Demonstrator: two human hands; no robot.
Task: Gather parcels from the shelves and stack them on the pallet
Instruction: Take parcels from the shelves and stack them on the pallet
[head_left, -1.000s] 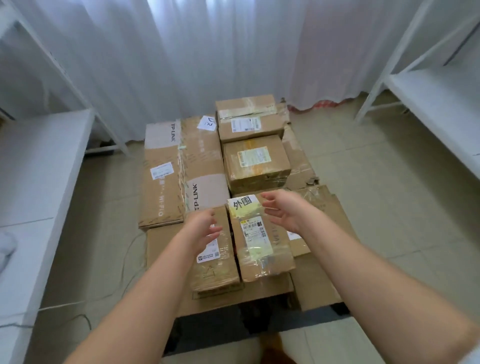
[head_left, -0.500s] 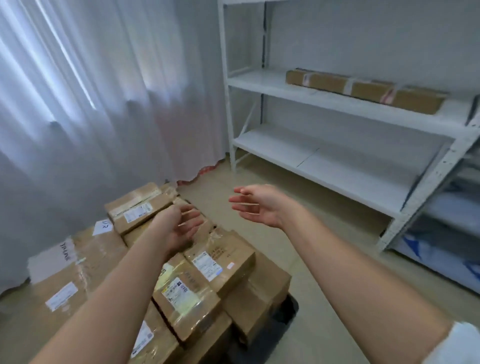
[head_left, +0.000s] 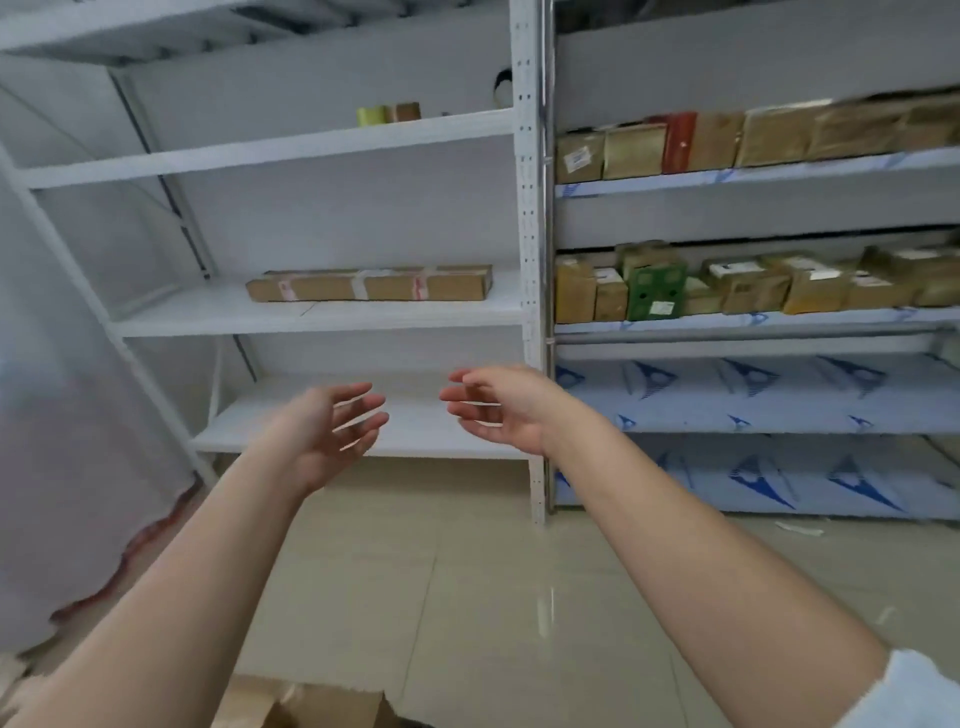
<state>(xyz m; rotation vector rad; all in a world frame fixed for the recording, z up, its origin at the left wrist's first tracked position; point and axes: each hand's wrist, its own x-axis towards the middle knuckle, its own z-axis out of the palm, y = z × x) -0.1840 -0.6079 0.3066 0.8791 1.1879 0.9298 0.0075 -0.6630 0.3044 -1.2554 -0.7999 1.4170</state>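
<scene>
Half a second ago the stacked parcels filled the lower left of my view; now I face the shelves, and only a cardboard corner (head_left: 311, 706), likely the stack on the pallet, shows at the bottom edge. Both arms are stretched forward. My left hand (head_left: 332, 431) is empty, fingers spread and relaxed; my right hand (head_left: 498, 410) is empty too, fingers loosely extended, palms turned toward each other.

Next to fetch, I judge, is the long box (head_left: 369, 283). It lies flat on the white rack's (head_left: 527, 260) middle shelf, well above my hands and to the left of the post. More parcels (head_left: 727, 286) crowd the rack right of that post, with another row (head_left: 727, 140) higher up.

That box is slim, flat brown cardboard, banded with pale tape in several places. Being so long, it will probably sag or swing if held by one end, so I would take it with hands well apart, one under each half, and slide it off the smooth painted shelf before lifting. Its tape looks slicker than bare board; gripping cardboard should hold better.

Below me the tiled floor (head_left: 467, 597) is glossy.
</scene>
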